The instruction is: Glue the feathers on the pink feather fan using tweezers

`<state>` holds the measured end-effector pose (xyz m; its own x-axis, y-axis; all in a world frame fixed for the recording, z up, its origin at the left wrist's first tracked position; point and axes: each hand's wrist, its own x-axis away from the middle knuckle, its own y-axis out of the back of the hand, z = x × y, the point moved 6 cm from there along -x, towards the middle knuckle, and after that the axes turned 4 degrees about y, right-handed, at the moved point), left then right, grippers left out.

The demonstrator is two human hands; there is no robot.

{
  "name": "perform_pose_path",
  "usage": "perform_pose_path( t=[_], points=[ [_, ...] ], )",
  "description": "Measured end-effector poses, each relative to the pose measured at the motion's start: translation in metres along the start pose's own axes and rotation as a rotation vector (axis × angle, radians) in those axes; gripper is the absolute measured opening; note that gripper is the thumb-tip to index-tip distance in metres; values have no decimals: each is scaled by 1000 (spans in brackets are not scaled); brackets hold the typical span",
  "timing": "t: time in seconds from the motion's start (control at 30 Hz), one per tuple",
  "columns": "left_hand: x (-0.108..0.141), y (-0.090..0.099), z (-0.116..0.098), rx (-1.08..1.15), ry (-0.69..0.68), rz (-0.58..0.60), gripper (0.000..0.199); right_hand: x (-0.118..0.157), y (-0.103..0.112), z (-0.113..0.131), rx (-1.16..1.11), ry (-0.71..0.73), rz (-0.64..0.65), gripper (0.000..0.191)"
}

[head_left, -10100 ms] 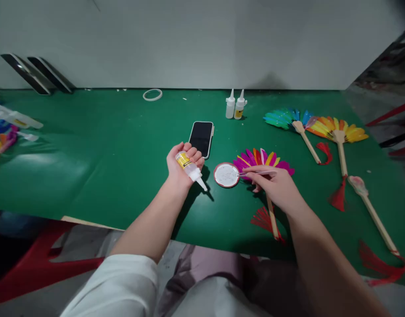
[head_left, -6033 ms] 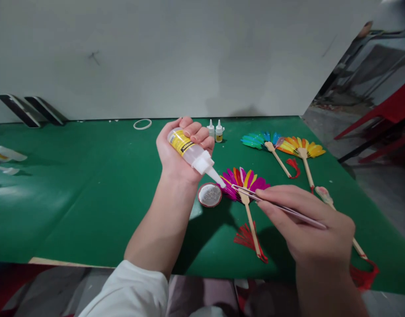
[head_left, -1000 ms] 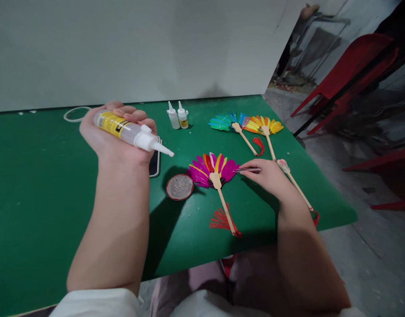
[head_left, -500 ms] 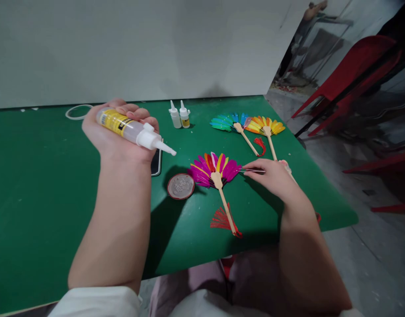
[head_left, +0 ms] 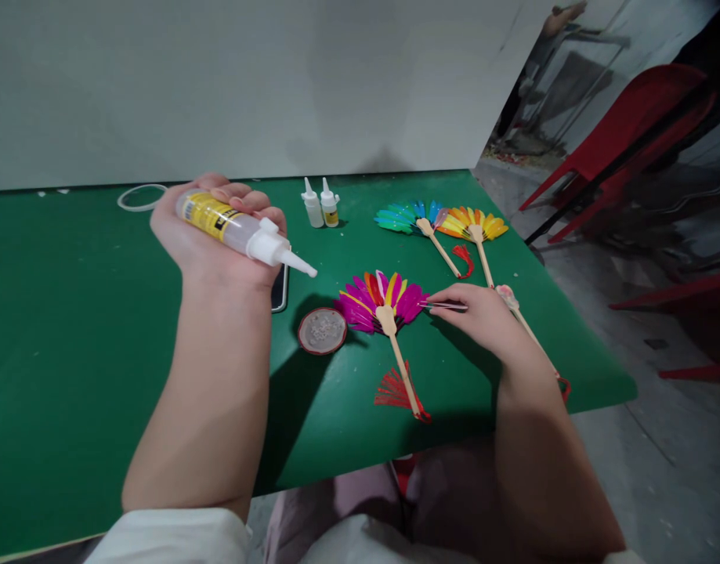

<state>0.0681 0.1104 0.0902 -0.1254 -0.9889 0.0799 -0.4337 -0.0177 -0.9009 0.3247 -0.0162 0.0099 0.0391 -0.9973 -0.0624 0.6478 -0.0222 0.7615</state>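
Observation:
My left hand [head_left: 230, 227] is wrapped round a glue bottle [head_left: 212, 218] with a yellow label, its white nozzle tilted down to the right above the table. Between the fingers of my right hand [head_left: 480, 313] are thin metal tweezers [head_left: 450, 305], whose tips meet the right edge of a magenta feather fan [head_left: 388, 301]. That fan has a few yellow, red and white feathers, a wooden handle and a red tassel [head_left: 393, 389]; it lies flat. Just left of it sits a round dish [head_left: 323, 330] holding small pale bits.
Two small glue bottles [head_left: 321, 207] stand near the white panel [head_left: 218, 86]. A blue-green fan [head_left: 415, 223] and a yellow fan [head_left: 475, 227] lie at the back right. A phone [head_left: 280, 290] is partly behind my left wrist. Red chairs [head_left: 635, 133] stand beyond the green table [head_left: 71, 352].
The tweezers in my right hand have shifted slightly left at the magenta fan's edge. My left hand and the glue bottle stay almost where they were.

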Motion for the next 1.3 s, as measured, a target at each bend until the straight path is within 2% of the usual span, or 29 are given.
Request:
perform_pose_path(
  t=[0.23,0.63,0.83,1.3],
  points=[
    [0,-1,1,10,-8,-18,17,1,-3,-6,-23,-9,10,18],
    [1,-2,2,13,-6,-10,19,0,2,0,-43,-89,-14,14],
    [3,-3,3,12,-3,-12,20,-1,1,0,-60,-84,-20,15],
    [0,-2,2,-24,-11,-23,12,-2,1,1,38,-86,-9,15]
  ],
)
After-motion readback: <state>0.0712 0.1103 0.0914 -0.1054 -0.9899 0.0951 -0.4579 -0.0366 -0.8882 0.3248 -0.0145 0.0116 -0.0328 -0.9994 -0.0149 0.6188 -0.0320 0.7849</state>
